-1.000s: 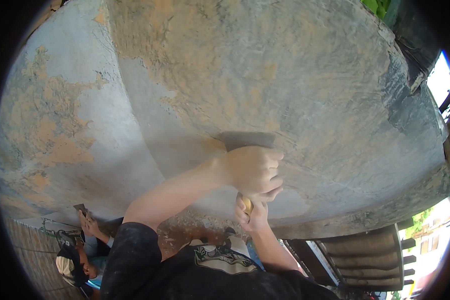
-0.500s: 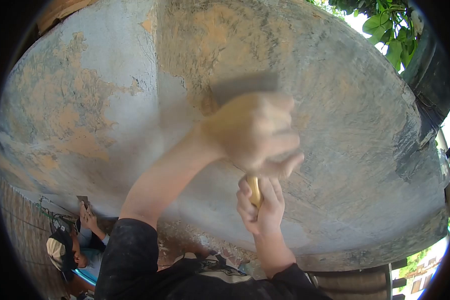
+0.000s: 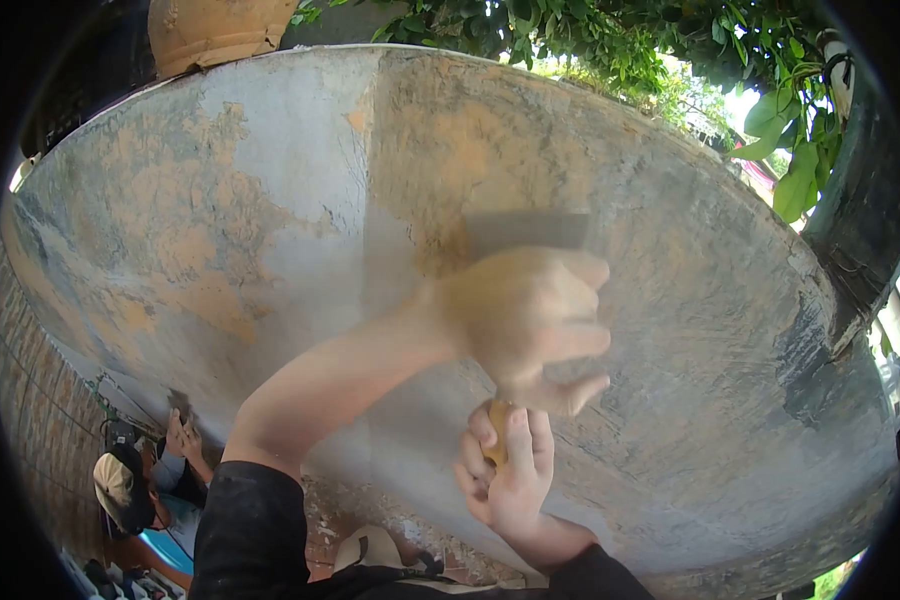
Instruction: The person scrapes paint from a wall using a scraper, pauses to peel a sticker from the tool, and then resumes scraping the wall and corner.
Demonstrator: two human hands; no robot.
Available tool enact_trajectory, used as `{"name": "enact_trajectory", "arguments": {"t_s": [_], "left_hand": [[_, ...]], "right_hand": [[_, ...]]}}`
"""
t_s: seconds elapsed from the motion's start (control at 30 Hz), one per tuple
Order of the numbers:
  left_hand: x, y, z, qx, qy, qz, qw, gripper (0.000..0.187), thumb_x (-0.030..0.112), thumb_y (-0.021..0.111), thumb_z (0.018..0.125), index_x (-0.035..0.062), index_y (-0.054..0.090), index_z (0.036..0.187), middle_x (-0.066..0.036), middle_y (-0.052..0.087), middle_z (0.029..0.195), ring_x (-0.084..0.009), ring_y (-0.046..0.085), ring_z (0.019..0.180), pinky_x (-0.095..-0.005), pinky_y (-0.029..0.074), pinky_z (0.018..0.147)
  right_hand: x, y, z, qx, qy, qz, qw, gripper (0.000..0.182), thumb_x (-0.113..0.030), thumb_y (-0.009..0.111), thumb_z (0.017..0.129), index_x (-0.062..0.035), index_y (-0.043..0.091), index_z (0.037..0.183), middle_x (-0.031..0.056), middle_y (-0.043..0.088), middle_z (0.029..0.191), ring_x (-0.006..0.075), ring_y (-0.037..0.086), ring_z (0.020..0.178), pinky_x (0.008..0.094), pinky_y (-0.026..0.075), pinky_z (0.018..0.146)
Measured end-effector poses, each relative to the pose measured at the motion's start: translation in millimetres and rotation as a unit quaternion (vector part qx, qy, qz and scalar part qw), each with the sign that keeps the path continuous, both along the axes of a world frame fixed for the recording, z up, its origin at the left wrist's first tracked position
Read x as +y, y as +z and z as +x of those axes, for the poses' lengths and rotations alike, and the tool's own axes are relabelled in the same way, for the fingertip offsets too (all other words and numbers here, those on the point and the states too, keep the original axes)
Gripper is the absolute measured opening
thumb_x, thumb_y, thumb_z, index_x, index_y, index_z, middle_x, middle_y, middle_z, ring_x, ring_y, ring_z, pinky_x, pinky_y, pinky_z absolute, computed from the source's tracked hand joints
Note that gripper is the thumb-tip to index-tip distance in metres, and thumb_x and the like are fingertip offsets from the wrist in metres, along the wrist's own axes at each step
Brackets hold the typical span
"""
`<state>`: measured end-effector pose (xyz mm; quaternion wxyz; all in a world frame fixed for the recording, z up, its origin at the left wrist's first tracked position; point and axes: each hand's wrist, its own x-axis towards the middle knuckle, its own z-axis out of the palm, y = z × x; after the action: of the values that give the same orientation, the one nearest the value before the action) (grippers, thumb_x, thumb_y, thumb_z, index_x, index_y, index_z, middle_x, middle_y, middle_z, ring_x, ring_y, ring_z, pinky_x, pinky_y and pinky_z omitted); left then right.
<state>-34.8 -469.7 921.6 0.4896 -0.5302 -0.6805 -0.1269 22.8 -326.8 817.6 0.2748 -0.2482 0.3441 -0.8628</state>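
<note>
surroundings: a large curved surface fills most of the view. beyond its upper edge, a terracotta pot at upper left and dense green leaves to the right of it. a dark, rounded upright piece stands at the right edge; cannot tell what it is. lower left: a co-worker in a tan and dark cap, both hands raised to a small dark blade against the lower part of the same surface. behind them, a brown brick-like face. below, a reddish floor littered with pale flakes. in the way: the wearer's left forearm crosses in front of the surface, and the left hand hides the middle of the tool.

tool and hands: the scraper is in both hands, near the centre of view. left hand is curled over it just below the blade; blurred, so exact finger contact cannot be read. right hand is lower, fingers closed around the handle. the blade projects above the left hand, over the surface; cannot tell whether its edge touches.

materials: blade flat, wide, dark grey, blurred. handle yellowish, rounded. surface mottled grey and orange-tan, with smoother pale grey areas and ragged patch borders; a near-vertical line left of the blade divides lighter from darker tone. sleeves black cloth, forearms bare.
</note>
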Motion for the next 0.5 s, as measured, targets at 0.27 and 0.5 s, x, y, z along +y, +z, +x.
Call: {"name": "enact_trajectory", "arguments": {"t_s": [0.27, 0.5], "left_hand": [[-14.7, 6.2, -4.8, -0.004, -0.051, -0.02, 0.998, 0.034, 0.018, 0.07, 0.068, 0.0095, 0.043, 0.05, -0.002, 0.034, 0.046, -0.0191, 0.035, 0.046, -0.0324, 0.029, 0.042], [-28.6, 25.2, -0.7, -0.055, 0.03, -0.131, 0.989, 0.038, 0.031, 0.064, 0.077, 0.0072, 0.056, 0.049, -0.007, 0.05, 0.043, -0.0206, 0.046, 0.051, -0.0349, 0.044, 0.048]], "right_hand": [[-16.5, 2.6, 3.3, 0.023, -0.066, 0.05, 0.996, 0.023, -0.03, 0.04, 0.103, -0.0093, 0.043, 0.111, 0.0036, 0.044, 0.077, 0.0038, 0.026, 0.042, 0.0175, 0.018, 0.032], [-47.1, -8.5, 5.5, 0.019, -0.082, -0.02, 0.996, 0.024, -0.035, 0.038, 0.104, -0.0131, 0.043, 0.112, 0.003, 0.042, 0.076, 0.0051, 0.025, 0.042, 0.0186, 0.019, 0.032]]}}
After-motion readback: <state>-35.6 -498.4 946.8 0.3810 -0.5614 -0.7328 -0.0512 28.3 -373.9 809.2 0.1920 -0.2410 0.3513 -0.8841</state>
